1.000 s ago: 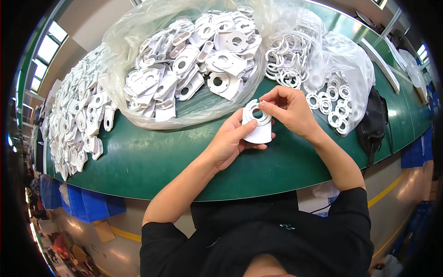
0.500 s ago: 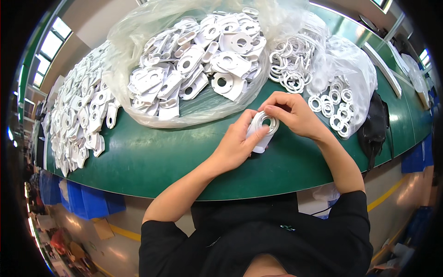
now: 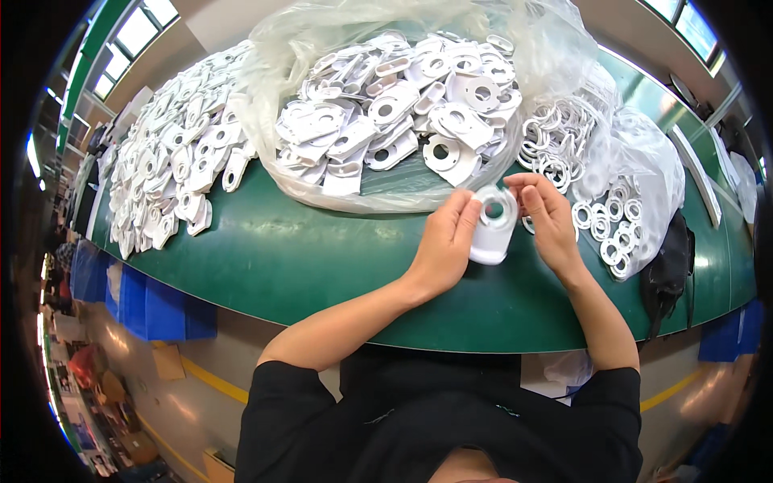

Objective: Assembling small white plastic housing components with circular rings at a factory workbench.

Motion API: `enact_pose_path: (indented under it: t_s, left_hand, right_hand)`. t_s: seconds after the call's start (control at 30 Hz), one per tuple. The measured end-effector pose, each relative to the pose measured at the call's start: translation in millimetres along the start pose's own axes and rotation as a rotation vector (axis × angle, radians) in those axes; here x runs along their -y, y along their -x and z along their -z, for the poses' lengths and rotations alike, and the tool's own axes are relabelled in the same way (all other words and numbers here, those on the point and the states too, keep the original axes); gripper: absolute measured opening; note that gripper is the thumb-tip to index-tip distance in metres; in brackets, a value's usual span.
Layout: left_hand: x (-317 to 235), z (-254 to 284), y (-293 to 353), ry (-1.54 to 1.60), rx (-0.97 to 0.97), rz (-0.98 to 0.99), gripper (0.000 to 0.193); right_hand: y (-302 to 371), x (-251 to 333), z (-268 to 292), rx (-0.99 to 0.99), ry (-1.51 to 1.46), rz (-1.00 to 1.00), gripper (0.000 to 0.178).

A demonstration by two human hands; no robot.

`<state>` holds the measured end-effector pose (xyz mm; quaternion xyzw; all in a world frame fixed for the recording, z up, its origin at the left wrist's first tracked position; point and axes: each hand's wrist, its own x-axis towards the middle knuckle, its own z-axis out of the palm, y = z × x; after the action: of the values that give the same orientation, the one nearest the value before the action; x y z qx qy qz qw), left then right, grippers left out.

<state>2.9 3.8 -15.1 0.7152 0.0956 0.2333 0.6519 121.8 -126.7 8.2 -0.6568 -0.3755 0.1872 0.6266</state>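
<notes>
My left hand (image 3: 444, 243) grips a white plastic plate-shaped part (image 3: 488, 244) between thumb and fingers, above the green table. The part has one rounded end with a raised ring around a hole and one straighter end, tilted toward me. Close to the right of its rounded end is my right hand (image 3: 552, 229), fingers loosely curled and a little apart. Nothing shows in that hand; whether its fingertips touch the part's edge is hard to see. Loose white rings (image 3: 600, 223) lie just beyond the right hand, partly hidden by it.
A large clear plastic bag (image 3: 322, 200) with many similar white parts lies open ahead. More white parts are heaped on the green table (image 3: 322, 266) at the left. On the right are white rings in a clear bag (image 3: 659, 165), a black bag (image 3: 668, 258) and a long white strip (image 3: 696, 173).
My right fingers have come off the top of the ring and moved to the part's right side. The left thumb has shifted off the ring's front, uncovering it. The whole view has turned slightly.
</notes>
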Motion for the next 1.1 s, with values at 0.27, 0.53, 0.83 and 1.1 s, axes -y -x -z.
enact_pose_path:
  t_s: [0.27,0.53,0.83,1.1]
  left_hand:
    - [-6,-6,3,0.351,0.216,0.091,0.019]
    - [-7,8,-3,-0.333,0.222,0.033,0.024]
    - [-6,7,-9,0.036,0.120,0.084,0.021]
    - [-7,-8,8,-0.283,0.218,-0.088,0.034]
  right_hand:
    - [2,-4,1,0.027,0.019,-0.028,0.017]
    - [7,8,0,0.158,0.365,0.074,0.013]
    - [3,0,-5,0.247,-0.032,-0.157,0.009]
    - [5,-16,-4,-0.097,-0.253,-0.128,0.015]
